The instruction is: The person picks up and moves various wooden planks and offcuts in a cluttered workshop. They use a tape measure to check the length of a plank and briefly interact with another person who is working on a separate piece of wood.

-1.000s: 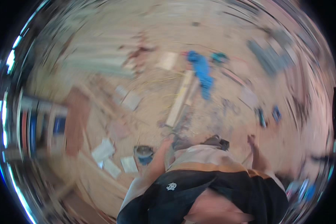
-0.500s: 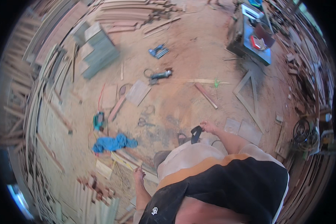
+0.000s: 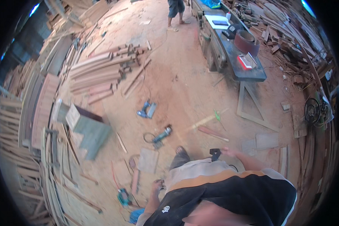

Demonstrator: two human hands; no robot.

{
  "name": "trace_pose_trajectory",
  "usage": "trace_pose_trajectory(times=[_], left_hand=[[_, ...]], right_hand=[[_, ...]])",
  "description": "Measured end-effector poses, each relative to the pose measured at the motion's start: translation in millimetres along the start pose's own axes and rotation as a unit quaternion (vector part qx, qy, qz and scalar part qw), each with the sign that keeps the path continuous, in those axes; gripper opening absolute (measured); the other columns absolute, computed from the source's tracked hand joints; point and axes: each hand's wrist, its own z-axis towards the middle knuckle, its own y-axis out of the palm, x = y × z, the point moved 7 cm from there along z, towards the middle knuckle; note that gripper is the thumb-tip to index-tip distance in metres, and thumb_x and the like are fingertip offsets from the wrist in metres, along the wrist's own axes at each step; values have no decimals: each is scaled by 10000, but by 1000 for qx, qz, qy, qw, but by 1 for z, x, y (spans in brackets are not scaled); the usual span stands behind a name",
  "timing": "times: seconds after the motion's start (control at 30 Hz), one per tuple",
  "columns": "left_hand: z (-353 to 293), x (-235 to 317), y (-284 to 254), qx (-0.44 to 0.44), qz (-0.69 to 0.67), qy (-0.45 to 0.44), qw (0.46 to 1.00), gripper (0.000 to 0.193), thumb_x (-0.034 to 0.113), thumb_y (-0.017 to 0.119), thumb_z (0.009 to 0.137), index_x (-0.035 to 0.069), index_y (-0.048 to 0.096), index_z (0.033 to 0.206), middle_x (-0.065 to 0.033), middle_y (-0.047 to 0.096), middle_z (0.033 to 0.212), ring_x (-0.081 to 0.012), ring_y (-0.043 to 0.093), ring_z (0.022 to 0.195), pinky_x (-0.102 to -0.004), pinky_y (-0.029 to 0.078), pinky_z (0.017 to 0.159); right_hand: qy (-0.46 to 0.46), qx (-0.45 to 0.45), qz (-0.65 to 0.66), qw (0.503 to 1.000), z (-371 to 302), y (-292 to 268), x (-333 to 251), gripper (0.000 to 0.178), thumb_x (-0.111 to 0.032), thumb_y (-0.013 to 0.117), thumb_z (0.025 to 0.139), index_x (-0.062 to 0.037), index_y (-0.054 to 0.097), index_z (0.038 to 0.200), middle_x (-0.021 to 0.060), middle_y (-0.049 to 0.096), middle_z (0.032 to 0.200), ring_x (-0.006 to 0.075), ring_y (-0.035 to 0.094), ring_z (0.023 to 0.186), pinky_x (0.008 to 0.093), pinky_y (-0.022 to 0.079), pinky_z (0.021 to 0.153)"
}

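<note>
My right hand [image 3: 229, 151] is out in front of my waist, closed on a black strap [image 3: 215, 153] that hangs in a loop. Low at my left side is my left hand [image 3: 157, 184], its fingers curled; a small greyish patch shows at them, too blurred to name. Ahead of my foot on the dusty floor lies a green angle grinder [image 3: 162, 135] with its cord looped beside it. Farther off rests a blue nail gun [image 3: 146, 109]. A teal power tool [image 3: 123, 196] lies near my left forearm, beside a blue cloth [image 3: 136, 216].
A long dark workbench [image 3: 248, 71] at the far right carries a sanding belt roll [image 3: 245, 40], a cap and a red box. A triangular wooden frame [image 3: 257, 113] lies near it. Planks [image 3: 98, 69] are stacked at far left, a greenish stepped block [image 3: 88, 130] nearer. Another person's legs [image 3: 175, 13] stand far ahead.
My view has tilted up and moved forward, bringing the bench and another person's legs into sight. The strap stays in my right hand. My left hand is now closer to my body.
</note>
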Motion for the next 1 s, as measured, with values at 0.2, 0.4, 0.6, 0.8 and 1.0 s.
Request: trace_pose_trajectory(times=[0.2, 0.4, 0.6, 0.8, 1.0], left_hand=[[151, 371, 29, -39, 304, 280, 910, 407, 337, 697, 905, -36, 713, 1066, -100, 728, 856, -221, 654, 748, -382, 548, 727], [186, 718, 128, -144, 231, 420, 866, 397, 268, 652, 1017, 6, 596, 1309, -54, 678, 1021, -108, 610, 891, -284, 510, 758], [226, 874, 129, -146, 201, 379, 891, 314, 238, 674, 995, 14, 622, 1209, 2, 598, 860, -96, 561, 747, -276, 492, 657], [338, 777, 10, -22, 59, 83, 995, 170, 215, 694, 931, 84, 698, 1040, 4, 569, 673, -116, 532, 550, -332, 468, 498], [336, 831, 93, -65, 130, 28, 989, 204, 192, 649, 977, 96, 713, 1145, -20, 667, 883, -147, 604, 679, -355, 557, 612]], right_hand=[[-129, 88, 200, 967, 48, -35, -184, 432, -202, 665, 950, -84, 615, 1363, 122, 659, 1312, 253, 605, 1236, 404, 453, 1070], [-77, 130, 65, 986, 189, -137, -239, 463, -241, 504, 1017, -14, 536, 1418, 194, 657, 1307, 304, 623, 1220, 386, 486, 1040], [-121, 57, 384, 914, 301, -273, -341, 649, -197, 745, 921, -21, 480, 1488, 144, 621, 1353, 231, 605, 1249, 362, 481, 1060], [-118, -120, -219, 961, 366, -446, -491, 727, -271, 817, 847, -61, 524, 1479, 183, 593, 1439, 314, 572, 1316, 439, 458, 1098], [-283, 238, -55, 928, 446, -720, -774, 662, -305, 761, 903, -16, 535, 1454, 159, 645, 1382, 277, 603, 1296, 400, 424, 1135]])
